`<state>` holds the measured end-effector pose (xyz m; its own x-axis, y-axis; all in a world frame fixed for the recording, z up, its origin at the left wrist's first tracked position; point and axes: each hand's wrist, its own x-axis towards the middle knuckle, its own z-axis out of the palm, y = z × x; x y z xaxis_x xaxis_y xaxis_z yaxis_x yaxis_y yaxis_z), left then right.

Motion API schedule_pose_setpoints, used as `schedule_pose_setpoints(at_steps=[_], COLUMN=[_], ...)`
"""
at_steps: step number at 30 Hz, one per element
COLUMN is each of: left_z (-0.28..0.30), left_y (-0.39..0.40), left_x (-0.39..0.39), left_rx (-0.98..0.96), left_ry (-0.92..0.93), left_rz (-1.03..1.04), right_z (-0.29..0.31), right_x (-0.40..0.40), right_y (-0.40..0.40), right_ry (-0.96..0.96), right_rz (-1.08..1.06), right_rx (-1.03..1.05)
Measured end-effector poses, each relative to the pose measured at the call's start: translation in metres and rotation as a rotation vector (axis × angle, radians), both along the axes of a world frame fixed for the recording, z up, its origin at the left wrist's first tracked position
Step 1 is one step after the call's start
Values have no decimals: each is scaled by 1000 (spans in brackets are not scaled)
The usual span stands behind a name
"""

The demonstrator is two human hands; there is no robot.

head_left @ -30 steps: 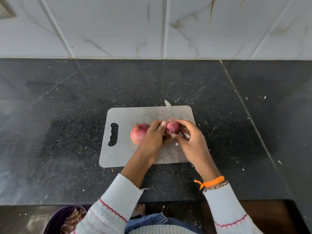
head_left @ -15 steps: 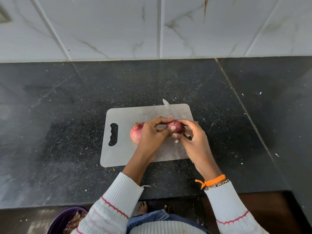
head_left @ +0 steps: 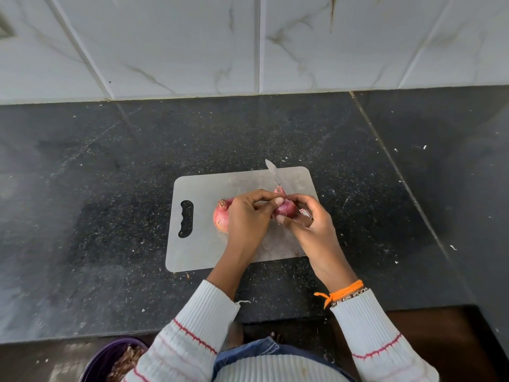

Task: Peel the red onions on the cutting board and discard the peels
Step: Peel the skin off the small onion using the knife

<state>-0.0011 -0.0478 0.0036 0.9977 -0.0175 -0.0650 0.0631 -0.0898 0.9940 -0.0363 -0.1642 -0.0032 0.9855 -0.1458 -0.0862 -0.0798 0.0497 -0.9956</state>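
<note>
Head view: both hands, left hand (head_left: 249,216) and right hand (head_left: 308,224), pinching small red onion (head_left: 286,208) over cutting board (head_left: 198,252) mid-table; light, firm, slippery once bared; best gripped at ends

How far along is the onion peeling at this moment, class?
Done: the purple bin on the floor already holds dry peels. In hand: the left hand and right hand both grip a small purplish-red onion above the grey plastic cutting board; the right hand also holds a thin steel knife. Left: the larger red onion on the board still wears its skin.
</note>
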Motion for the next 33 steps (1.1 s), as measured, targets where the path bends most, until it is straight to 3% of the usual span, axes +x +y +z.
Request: schedule_pose_setpoints(at_steps=[4, 8, 19, 22, 29, 33], left_z=[-1, -4, -5, -3, -5, -5], left_y=[-2, 0, -11, -11, -8, -7], left_x=[3, 6, -3, -2, 1, 3], left_rx=[61, -59, -150, -309, -223, -220], left_ry=[-17, 103, 189, 229, 181, 182], left_rz=[49, 124, -133, -97, 39, 78], right_z=[-2, -4, -10, -6, -7, -9], right_x=[-1, -3, -1, -1, -2, -2], right_y=[-2, -9, -10, -9, -15, -15], right_ry=[6, 19, -23, -25, -6, 37], right_rz=[0, 22, -91, -49, 29, 72], right_rx=[53, 217, -88, -8, 59, 203])
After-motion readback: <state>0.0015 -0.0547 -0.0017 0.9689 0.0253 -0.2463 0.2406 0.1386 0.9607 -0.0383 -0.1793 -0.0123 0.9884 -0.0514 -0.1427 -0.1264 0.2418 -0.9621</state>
